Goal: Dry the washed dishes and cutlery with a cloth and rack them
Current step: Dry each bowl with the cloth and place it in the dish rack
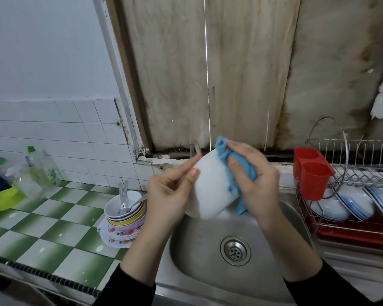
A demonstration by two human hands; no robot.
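So the person is holding a white dish [210, 191] (looks like a bowl or small plate seen from the back, hard to say which) over the middle of the sink [199, 257], dead center of the view. The left hand [170, 195] is pinching its rim at about 9 o'clock, thumb on the near face and index finger stretched along the edge. The right hand [254, 182] is pressing a blue cloth [239, 171] against the dish's edge at about 2 o'clock, fingers curled together around the bunched cloth, thumb on top of it.

Progress-wise I'd say they're roughly partway through. Over at 3 o'clock the wire rack [349, 180] is already carrying a row of white and blue-rimmed plates [354, 204] standing on edge, so a decent batch looks done. The red cutlery holder [312, 173] hanging on the rack's left end seems empty from here, can't see inside properly.

Still waiting at 8 o'clock on the green-checked tabletop [42, 228]: a stack of bowls [125, 215] sitting on flowery plates, with a few spoons [123, 195] standing in the top bowl. So the cutlery looks untouched, and this dish needs finishing and slotting into the rack.
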